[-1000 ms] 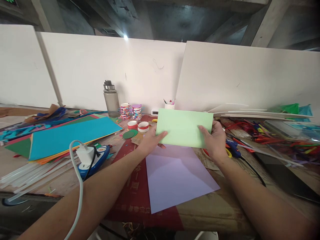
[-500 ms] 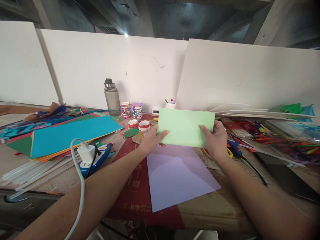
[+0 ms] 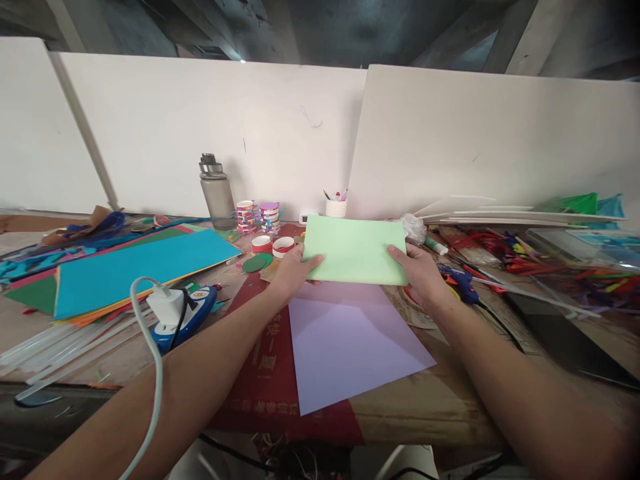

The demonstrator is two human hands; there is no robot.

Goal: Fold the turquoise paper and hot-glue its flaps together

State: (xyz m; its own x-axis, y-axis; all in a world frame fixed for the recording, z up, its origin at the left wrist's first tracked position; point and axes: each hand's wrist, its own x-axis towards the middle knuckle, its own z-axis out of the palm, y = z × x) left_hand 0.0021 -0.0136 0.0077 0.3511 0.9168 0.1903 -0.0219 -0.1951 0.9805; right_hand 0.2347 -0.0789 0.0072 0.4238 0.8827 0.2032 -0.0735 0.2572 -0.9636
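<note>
A light green sheet of paper point(image 3: 355, 251) is held up by its two side edges. My left hand point(image 3: 295, 268) grips the left edge, thumb on the near face and fingers behind. At the right edge my right hand point(image 3: 420, 270) pinches it the same way. Below lies a purple sheet of paper point(image 3: 353, 347), flat on a red printed board point(image 3: 263, 360); the green sheet hides its far edge. Just beyond my left hand are green paper discs point(image 3: 257, 263) and two red-and-white rings point(image 3: 283, 247).
At left lie a stack of coloured sheets point(image 3: 145, 270), clear glue sticks point(image 3: 75, 340) and a power strip point(image 3: 205, 303) with a white cable. A bottle point(image 3: 217, 197) and a pen cup point(image 3: 336, 207) stand at the back. A blue glue gun point(image 3: 463, 285) and a dark flat panel point(image 3: 565, 333) are at right.
The green sheet and both hands have shifted slightly left, and the sheet now tilts further back. A plastic bag and a tube behind its right edge have come into view. The camera view has shifted slightly.
</note>
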